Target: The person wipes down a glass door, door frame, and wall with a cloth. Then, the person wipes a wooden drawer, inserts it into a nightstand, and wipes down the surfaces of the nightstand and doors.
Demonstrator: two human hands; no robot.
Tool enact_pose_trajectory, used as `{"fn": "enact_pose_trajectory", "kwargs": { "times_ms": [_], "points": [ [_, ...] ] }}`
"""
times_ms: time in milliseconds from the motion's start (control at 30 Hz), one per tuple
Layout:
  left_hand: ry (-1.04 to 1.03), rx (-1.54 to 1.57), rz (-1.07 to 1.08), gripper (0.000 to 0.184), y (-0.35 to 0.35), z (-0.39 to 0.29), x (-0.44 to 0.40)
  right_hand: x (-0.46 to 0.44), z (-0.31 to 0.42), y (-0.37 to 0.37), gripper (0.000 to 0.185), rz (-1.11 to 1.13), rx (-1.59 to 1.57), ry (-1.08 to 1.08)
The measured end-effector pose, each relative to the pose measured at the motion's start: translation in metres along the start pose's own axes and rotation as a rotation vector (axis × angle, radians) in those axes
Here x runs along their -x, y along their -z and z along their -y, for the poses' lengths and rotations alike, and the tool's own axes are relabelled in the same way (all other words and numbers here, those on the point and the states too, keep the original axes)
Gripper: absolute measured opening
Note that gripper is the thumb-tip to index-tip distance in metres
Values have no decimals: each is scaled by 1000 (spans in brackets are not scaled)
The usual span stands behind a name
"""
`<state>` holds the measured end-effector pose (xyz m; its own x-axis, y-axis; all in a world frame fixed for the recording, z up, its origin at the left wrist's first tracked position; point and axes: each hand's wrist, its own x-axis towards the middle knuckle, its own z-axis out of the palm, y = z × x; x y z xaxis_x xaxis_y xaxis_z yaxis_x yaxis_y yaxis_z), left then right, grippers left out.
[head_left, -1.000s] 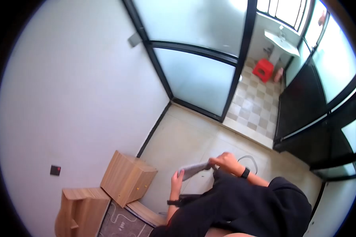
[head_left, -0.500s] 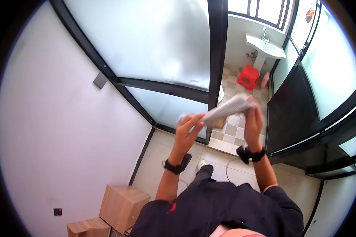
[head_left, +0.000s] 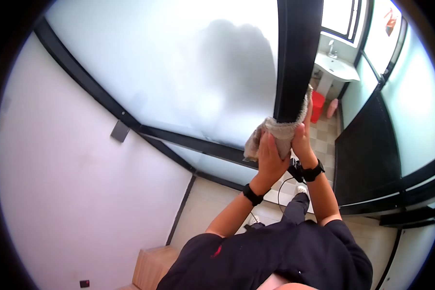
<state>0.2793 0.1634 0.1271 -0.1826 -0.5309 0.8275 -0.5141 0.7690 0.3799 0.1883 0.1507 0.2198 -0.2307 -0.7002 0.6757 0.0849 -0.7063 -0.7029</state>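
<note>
A light grey-beige cloth (head_left: 281,129) is wrapped around the black vertical frame post (head_left: 297,58) beside the frosted glass panel (head_left: 179,63). My left hand (head_left: 271,157) presses the cloth from the front and left, its fingers pointing up along the fabric. On the post's right side my right hand (head_left: 302,140) holds the other part of the cloth flat against the frame. The two hands are close together, and a loose fold of cloth hangs left of the left hand. Both wrists wear black bands.
Beyond the post are a white washbasin (head_left: 336,67), a red stool (head_left: 317,106) and a pink object (head_left: 332,108) on a checkered floor. A dark lower door panel (head_left: 365,150) stands at right. A wooden cabinet (head_left: 152,266) is at lower left, by the white wall (head_left: 72,159).
The cloth, stretched in the air between both hands before, is now wrapped against the post. Both hands have come together, and the body has moved closer to the post.
</note>
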Motion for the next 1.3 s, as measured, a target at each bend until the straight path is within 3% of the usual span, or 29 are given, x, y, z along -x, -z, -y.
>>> {"fn": "enact_pose_trajectory", "kwargs": {
  "times_ms": [67,133,233,367,500,533,567,700,800,900,1000,1100,1167,1233,1300],
  "points": [
    [-21,-3,-51,90,-1,4,5,-2,-11,3,106,-73,-7,58],
    [-129,-13,-141,83,-2,5,8,0,-11,5,107,-19,-40,27],
    [-59,-174,-135,83,-12,10,34,12,-35,28,113,107,-164,-113],
    [174,-313,-156,88,-22,-4,65,10,-72,55,113,439,-386,-314],
    [393,-434,-194,86,-30,-16,84,11,-89,52,117,540,-520,-528],
    [447,-514,-199,84,-30,-24,79,4,-90,49,114,551,-389,-315],
    [508,-507,-216,79,-30,-31,78,0,-85,49,108,627,-364,-385],
    [708,-578,-227,63,-36,-72,51,-18,-70,52,103,725,-239,-223],
    [818,-614,-289,55,-39,-97,36,-24,-69,56,100,877,-268,-379],
    [903,-608,-303,58,-41,-111,26,-30,-71,60,93,890,-296,-317],
    [930,-662,-216,62,-43,-115,36,-29,-84,59,89,950,-319,-200],
    [995,-550,-317,66,-55,-109,42,-30,-85,65,85,1045,-256,-196],
    [1011,-533,-386,61,-60,-104,38,-36,-81,71,78,1099,-333,-300],
    [845,-865,-335,58,-55,-102,33,-35,-91,75,66,1087,-701,-734],
    [682,-903,-354,45,-38,-105,4,-70,-89,70,54,1147,-744,-659]
  ]
}}
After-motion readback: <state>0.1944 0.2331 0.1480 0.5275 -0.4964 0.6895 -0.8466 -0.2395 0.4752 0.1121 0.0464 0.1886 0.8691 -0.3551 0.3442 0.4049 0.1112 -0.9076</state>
